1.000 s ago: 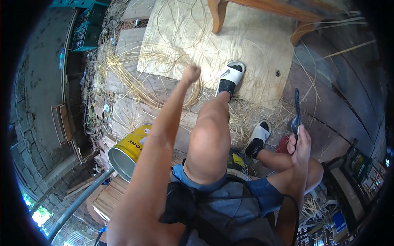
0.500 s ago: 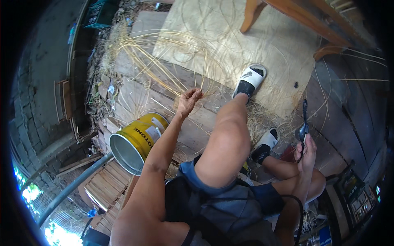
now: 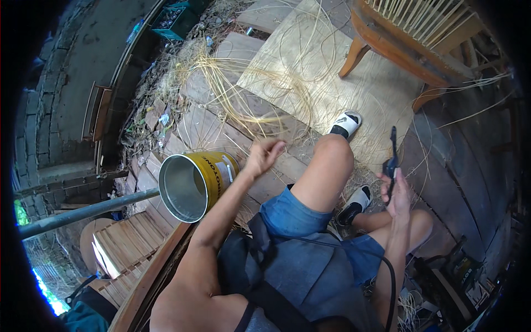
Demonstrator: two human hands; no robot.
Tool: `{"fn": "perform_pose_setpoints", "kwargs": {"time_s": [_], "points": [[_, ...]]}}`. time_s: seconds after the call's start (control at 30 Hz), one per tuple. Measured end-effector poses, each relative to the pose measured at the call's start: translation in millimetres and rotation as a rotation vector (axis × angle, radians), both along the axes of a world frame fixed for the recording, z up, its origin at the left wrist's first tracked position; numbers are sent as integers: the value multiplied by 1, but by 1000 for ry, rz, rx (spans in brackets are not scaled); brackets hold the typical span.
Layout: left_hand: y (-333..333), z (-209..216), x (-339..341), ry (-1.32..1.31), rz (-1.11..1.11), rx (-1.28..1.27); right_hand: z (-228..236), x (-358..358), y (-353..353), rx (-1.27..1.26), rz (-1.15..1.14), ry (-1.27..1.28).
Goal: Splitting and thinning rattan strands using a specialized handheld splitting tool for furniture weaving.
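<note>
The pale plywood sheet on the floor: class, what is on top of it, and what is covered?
On the plywood sheet are thin straw-coloured strands, a brown wooden furniture leg and a white slide sandal. The surface directly beneath leg and sandal cannot be seen.

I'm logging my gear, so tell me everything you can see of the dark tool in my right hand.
The dark tool is long and blackish, with a slender end, a wider middle and a thin lower part reaching into your right hand. The material could be plastic or metal; I can't tell. The slender end points away from you, up the picture. Your thumb and fingers grip the lower part, hiding some of it, and I see nothing else touching it.
</note>
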State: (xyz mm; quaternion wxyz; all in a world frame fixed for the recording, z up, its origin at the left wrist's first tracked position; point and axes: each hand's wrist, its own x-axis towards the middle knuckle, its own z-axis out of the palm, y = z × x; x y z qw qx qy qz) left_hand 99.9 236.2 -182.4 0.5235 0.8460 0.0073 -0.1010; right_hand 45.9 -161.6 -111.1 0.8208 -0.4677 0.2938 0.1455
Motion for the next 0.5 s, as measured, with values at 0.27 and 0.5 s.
{"fn": "perform_pose_setpoints", "kwargs": {"time_s": [0.27,0.5], "points": [[-113,179,-96,-382,-726,-96,98,-58,79,226,248,-171],[-74,169,-83,-404,-599,-190,228,-166,-228,250,-273,-758]]}}
